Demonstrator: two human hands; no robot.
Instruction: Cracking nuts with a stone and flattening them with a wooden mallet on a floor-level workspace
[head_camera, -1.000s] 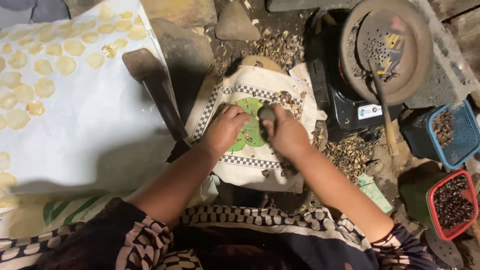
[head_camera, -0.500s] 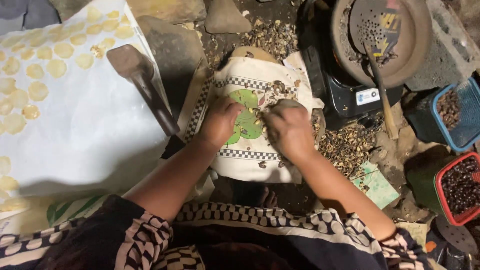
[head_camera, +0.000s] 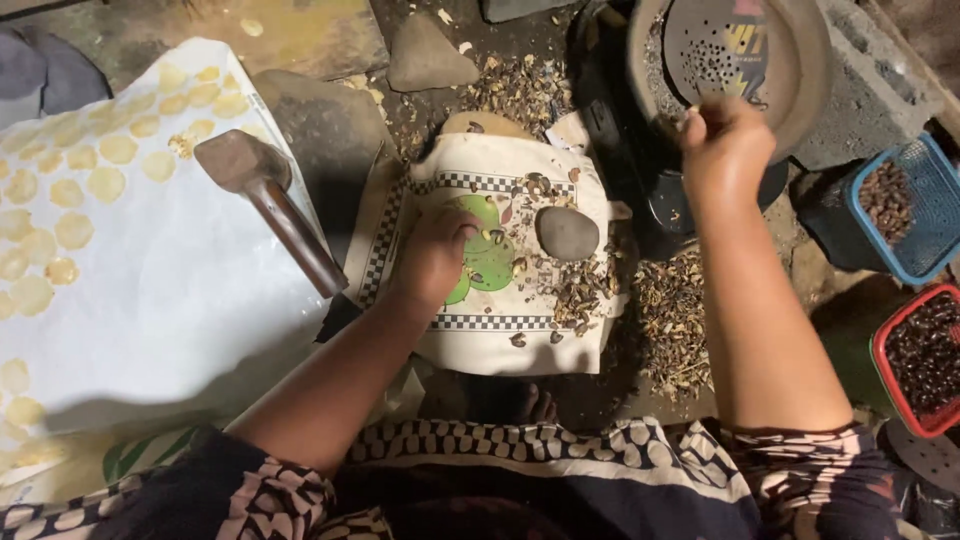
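Note:
My left hand (head_camera: 432, 252) rests on a white cloth-covered block (head_camera: 500, 330) with a checkered border and a green print, fingers curled over small bits at its centre. A smooth grey stone (head_camera: 567, 232) lies on the cloth beside it, among broken shells (head_camera: 575, 290). My right hand (head_camera: 725, 150) is raised at the far right, closed around the handle of a perforated ladle (head_camera: 722, 45) that sits in a round pan (head_camera: 800, 90) on a dark stove.
A wooden mallet (head_camera: 270, 205) lies left of the cloth. A white sheet (head_camera: 150, 300) holds several flattened yellow discs. A blue basket (head_camera: 925, 215) and a red basket (head_camera: 925, 360) of dark nuts stand right. Shell litter (head_camera: 675, 330) covers the ground.
My right hand has let go of the grey stone, left it on the cloth, and reached up right to the ladle in the pan. My left hand stayed on the cloth.

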